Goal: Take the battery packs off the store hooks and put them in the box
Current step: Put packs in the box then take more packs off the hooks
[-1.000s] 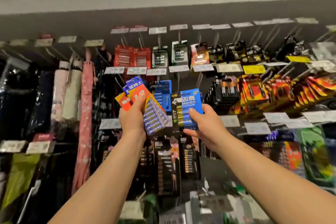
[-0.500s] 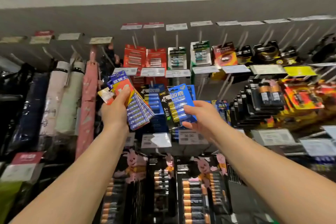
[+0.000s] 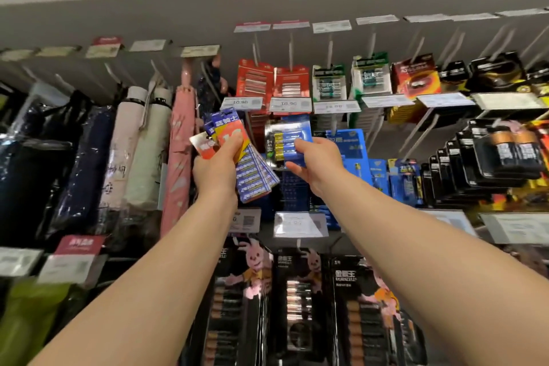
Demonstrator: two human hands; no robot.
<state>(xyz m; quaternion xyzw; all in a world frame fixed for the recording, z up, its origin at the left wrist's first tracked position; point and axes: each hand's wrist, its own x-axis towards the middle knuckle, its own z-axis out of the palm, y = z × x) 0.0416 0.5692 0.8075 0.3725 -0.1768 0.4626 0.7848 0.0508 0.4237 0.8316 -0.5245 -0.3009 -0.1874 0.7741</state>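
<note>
You are facing a big store wall [image 3: 118, 27] full of hooks. On your left hang folded umbrellas [image 3: 178, 157]. Down low hang big black battery packs [image 3: 300, 306] with a pink bunny on them. Up high are red battery packs [image 3: 255, 80] on hooks, with white price tags [image 3: 289, 104] under them.

Your left hand [image 3: 215, 169] is closed around a fanned bunch of battery packs [image 3: 246, 169]. They are blue, orange and red. Your thumb is on top and the cards spread out below it.

Your right hand [image 3: 319, 162] pinches one blue battery pack [image 3: 286, 144] with gold batteries in it. It sits just in front of the blue packs on the hooks [image 3: 346, 144]. You cannot tell if its hole is off the hook yet.

The box is not in view.

Here is what could go wrong. The bunch in your left hand is loose and wide, so a card could slip out and fall. If the blue pack is caught on its hook and you pull fast, the card could tear or tug other packs off too.
</note>
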